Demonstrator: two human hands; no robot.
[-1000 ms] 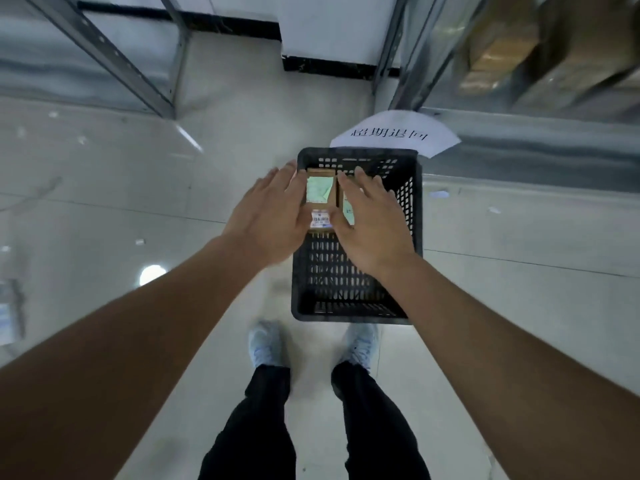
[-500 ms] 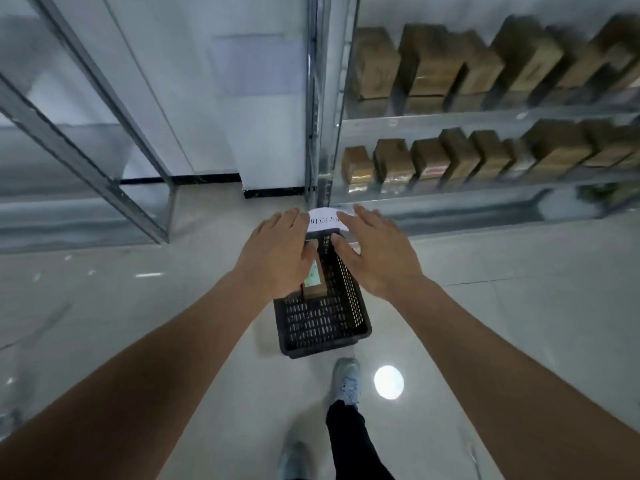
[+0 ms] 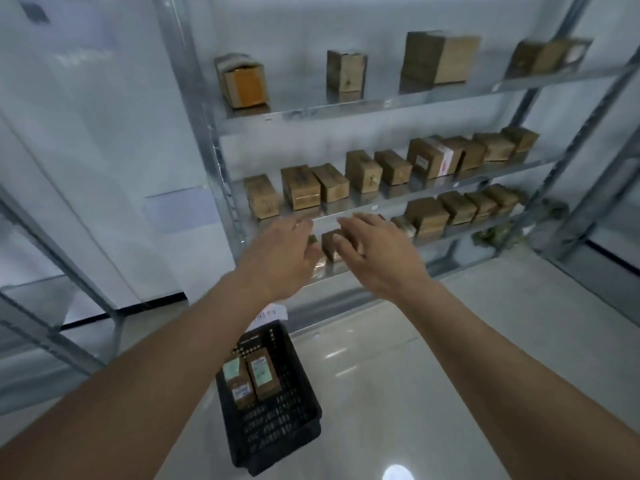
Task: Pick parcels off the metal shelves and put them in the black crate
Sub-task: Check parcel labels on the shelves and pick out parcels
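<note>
Two hands reach toward the shelves (image 3: 363, 109), both loosely spread and holding nothing. The left hand (image 3: 284, 251) and right hand (image 3: 377, 251) hover side by side before a small box (image 3: 332, 244) on a low shelf, whether touching it I cannot tell. At 6 o'clock on the floor lies the crate (image 3: 277, 434), with two parcels (image 3: 251, 379) side by side at its far end.

From my feed I can read nothing. The two parcels (image 3: 251, 379) at the far end of the black crate (image 3: 277, 427) carry pale labels, and a white paper sheet (image 3: 268, 315) bears print, all blurred.
</note>
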